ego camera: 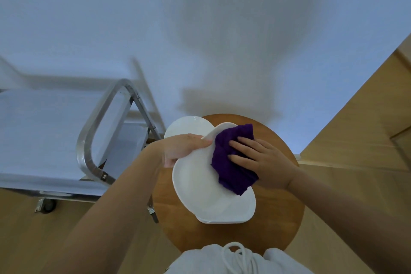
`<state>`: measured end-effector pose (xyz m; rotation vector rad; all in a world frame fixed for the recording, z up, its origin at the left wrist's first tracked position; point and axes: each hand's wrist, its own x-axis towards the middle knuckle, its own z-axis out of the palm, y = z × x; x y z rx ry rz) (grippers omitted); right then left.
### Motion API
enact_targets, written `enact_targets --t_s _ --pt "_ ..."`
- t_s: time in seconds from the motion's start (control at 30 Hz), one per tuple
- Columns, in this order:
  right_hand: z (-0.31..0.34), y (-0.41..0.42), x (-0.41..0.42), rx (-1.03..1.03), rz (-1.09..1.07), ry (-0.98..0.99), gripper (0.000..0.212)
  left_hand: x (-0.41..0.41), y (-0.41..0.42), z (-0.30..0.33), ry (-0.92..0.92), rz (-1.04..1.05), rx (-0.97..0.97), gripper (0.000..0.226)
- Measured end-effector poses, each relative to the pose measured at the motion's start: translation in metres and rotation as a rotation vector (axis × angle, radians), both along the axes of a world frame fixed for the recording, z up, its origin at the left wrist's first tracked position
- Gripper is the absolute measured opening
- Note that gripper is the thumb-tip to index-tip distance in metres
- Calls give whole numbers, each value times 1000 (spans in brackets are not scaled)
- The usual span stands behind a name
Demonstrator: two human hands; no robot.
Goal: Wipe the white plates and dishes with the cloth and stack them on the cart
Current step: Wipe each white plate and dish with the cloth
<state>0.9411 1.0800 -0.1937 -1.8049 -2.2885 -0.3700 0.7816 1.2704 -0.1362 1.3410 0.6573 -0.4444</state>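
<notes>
Nearest, a white garment with a cord (pixel 235 256) hangs at the round wooden bench's (pixel 278 218) near edge. Above the bench's middle a white plate (pixel 200 184) is held tilted over a stack of dishes (pixel 224 219). The left hand (pixel 184 147) grips its left rim, thumb curled over the edge. The right hand (pixel 264 162) presses a purple cloth (pixel 233 162) onto the plate — fingers straight and slightly spread. Another white plate (pixel 186 127) lies at the bench's far-left edge. Left of the bench stands the metal cart (pixel 104 118).
</notes>
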Motion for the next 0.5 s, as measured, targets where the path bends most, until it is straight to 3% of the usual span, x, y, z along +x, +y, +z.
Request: enact_targets --t_s 0.17,0.3,0.4,0.5 --pt "10 4 -17 -17 -186 489 58 -3 15 -1 -9 271 -183 61" --pt "25 6 -23 -346 -407 1003 36 2 16 -11 -132 531 -259 54" --pt "24 9 -19 -492 -455 1427 26 9 13 -15 -300 548 -247 76" --pt "25 10 -16 -539 -390 1771 35 8 9 -17 -349 513 -193 83"
